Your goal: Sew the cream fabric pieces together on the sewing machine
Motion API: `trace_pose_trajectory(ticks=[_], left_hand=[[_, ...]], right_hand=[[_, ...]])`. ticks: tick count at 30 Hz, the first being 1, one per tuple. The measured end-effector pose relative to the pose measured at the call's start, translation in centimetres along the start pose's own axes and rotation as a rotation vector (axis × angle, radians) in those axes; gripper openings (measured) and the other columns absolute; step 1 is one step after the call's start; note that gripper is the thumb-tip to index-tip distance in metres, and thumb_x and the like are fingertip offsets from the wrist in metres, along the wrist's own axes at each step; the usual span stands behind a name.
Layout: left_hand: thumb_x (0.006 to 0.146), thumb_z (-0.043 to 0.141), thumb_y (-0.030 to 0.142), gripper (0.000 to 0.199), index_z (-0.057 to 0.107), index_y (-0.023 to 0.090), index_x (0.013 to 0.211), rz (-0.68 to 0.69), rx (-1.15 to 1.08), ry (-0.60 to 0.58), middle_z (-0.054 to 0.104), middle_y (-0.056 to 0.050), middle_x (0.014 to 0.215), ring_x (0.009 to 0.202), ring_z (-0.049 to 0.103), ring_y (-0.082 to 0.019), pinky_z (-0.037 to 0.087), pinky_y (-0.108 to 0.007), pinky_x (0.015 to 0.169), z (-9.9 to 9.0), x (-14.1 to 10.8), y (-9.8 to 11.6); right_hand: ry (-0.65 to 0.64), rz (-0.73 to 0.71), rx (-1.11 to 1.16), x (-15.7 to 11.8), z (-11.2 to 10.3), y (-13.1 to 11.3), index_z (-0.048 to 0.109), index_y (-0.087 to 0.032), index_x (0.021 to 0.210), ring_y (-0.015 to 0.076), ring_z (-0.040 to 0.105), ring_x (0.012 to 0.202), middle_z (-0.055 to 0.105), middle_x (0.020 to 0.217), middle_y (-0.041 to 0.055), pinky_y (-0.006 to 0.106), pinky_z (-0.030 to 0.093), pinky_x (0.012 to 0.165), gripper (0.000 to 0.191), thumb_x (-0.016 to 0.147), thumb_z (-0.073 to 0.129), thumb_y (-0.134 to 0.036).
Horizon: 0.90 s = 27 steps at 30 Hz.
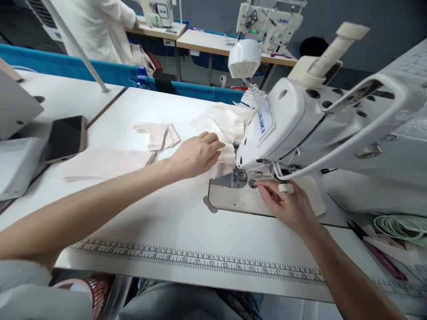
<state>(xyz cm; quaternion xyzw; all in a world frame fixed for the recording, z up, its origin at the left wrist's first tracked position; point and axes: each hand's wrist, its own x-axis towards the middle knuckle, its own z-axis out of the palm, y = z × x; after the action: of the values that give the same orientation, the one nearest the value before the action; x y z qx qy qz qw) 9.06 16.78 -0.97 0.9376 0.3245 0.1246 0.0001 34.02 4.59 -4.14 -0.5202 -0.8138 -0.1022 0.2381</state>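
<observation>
My left hand [200, 153] is closed, fingers curled over a cream fabric piece [227, 155] left of the needle area. My right hand [290, 204] is at the front of the white sewing machine [287, 120], thumb and forefinger pinched together beside a small round metal disc [252, 183] on the bed plate [240, 200]. What the pinch holds, if anything, is too small to make out. The presser foot [239, 176] lies just left of those fingertips. More crumpled cream fabric [223, 118] is heaped behind my left hand.
Stacked cream pieces [106, 162] and smaller cut pieces [158, 135] lie left, near a phone [66, 138]. A printed ruler [200, 263] runs along the front edge. Right are dark-bladed scissors [383, 258] and a green cord coil [402, 226]. Another person [96, 31] works behind.
</observation>
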Motion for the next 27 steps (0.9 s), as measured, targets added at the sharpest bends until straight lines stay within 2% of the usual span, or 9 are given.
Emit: trace_pose_trajectory(ticks=[2, 4, 6, 9, 12, 15, 20, 23, 27], left_hand=[[0.099, 0.032, 0.027, 0.04, 0.055, 0.015, 0.13, -0.014, 0.013, -0.09, 0.058, -0.013, 0.122, 0.112, 0.053, -0.025, 0.048, -0.036, 0.083, 0.5, 2.1, -1.2], [0.099, 0.034, 0.032, 0.038, 0.06, 0.021, 0.125, -0.036, 0.023, -0.109, 0.058, -0.011, 0.122, 0.113, 0.052, -0.026, 0.048, -0.038, 0.085, 1.5, 4.5, -2.2], [0.099, 0.036, 0.038, 0.039, 0.065, 0.02, 0.117, -0.095, 0.037, -0.086, 0.057, -0.012, 0.125, 0.117, 0.051, -0.029, 0.047, -0.04, 0.087, 2.6, 7.0, -3.2], [0.096, 0.045, 0.038, 0.037, 0.067, 0.012, 0.111, -0.243, 0.054, -0.039, 0.056, -0.018, 0.125, 0.12, 0.049, -0.033, 0.048, -0.045, 0.09, 3.7, 10.6, -4.8], [0.094, 0.055, 0.035, 0.034, 0.059, 0.012, 0.118, -0.401, 0.054, 0.017, 0.057, -0.014, 0.122, 0.112, 0.056, -0.027, 0.051, -0.046, 0.09, 4.3, 13.2, -6.8], [0.093, 0.057, 0.036, 0.037, 0.054, 0.016, 0.124, -0.491, 0.018, 0.059, 0.057, -0.01, 0.123, 0.105, 0.06, -0.022, 0.053, -0.044, 0.088, 4.4, 14.4, -8.6], [0.088, 0.055, 0.049, 0.064, 0.046, 0.008, 0.137, -0.386, -0.098, 0.002, 0.049, -0.021, 0.137, 0.126, 0.047, -0.036, 0.045, -0.048, 0.099, 3.1, 13.9, -10.0], [0.087, 0.053, 0.043, 0.062, 0.044, 0.01, 0.14, -0.259, -0.141, 0.017, 0.048, -0.016, 0.142, 0.131, 0.044, -0.03, 0.039, -0.038, 0.107, 0.9, 11.8, -10.0], [0.088, 0.046, 0.033, 0.047, 0.058, 0.009, 0.127, -0.166, -0.144, 0.094, 0.061, -0.013, 0.126, 0.119, 0.055, -0.025, 0.041, -0.034, 0.102, -2.5, 6.5, -10.3]], right_hand=[[-0.004, -0.022, 0.002, -0.2, 0.1, 0.2, 0.068, -0.019, 0.095, 0.0102, 0.05, 0.049, 0.063, 0.06, -0.002, 0.025, 0.043, 0.062, 0.017, 0.093, 0.051, -0.023], [0.011, -0.048, 0.014, -0.4, 0.1, 0.4, 0.067, -0.018, 0.102, 0.0109, 0.056, 0.053, 0.07, 0.072, 0.0017, 0.026, 0.046, 0.064, 0.018, 0.092, 0.053, -0.022], [0.012, -0.058, 0.039, -0.6, 0.0, 0.6, 0.066, -0.018, 0.108, 0.0125, 0.063, 0.059, 0.074, 0.085, 0.0055, 0.027, 0.049, 0.065, 0.02, 0.091, 0.054, -0.02], [-0.023, -0.061, 0.049, -0.5, -0.2, 0.8, 0.064, -0.019, 0.113, 0.0178, 0.071, 0.082, 0.074, 0.098, 0.0074, 0.027, 0.054, 0.072, 0.024, 0.091, 0.054, -0.019], [-0.039, -0.091, 0.02, -0.4, -0.4, 1.0, 0.064, -0.021, 0.112, 0.0191, 0.072, 0.084, 0.075, 0.097, 0.0059, 0.029, 0.056, 0.074, 0.023, 0.092, 0.053, -0.02], [-0.021, -0.12, -0.007, -0.3, -0.4, 1.0, 0.063, -0.023, 0.113, 0.0216, 0.072, 0.084, 0.075, 0.099, 0.0064, 0.034, 0.057, 0.078, 0.024, 0.091, 0.054, -0.02], [-0.041, -0.101, 0.021, 0.0, -0.6, 0.9, 0.063, -0.024, 0.115, 0.0239, 0.072, 0.089, 0.074, 0.099, 0.0075, 0.037, 0.059, 0.078, 0.026, 0.09, 0.055, -0.019], [-0.037, -0.093, 0.002, 0.1, -0.7, 0.9, 0.065, -0.024, 0.114, 0.0243, 0.071, 0.091, 0.074, 0.1, 0.0072, 0.037, 0.058, 0.078, 0.025, 0.091, 0.054, -0.02], [-0.052, -0.1, -0.033, -0.1, -0.9, 1.2, 0.065, -0.021, 0.112, 0.0208, 0.072, 0.085, 0.075, 0.1, 0.0067, 0.031, 0.057, 0.071, 0.024, 0.092, 0.052, -0.021]])
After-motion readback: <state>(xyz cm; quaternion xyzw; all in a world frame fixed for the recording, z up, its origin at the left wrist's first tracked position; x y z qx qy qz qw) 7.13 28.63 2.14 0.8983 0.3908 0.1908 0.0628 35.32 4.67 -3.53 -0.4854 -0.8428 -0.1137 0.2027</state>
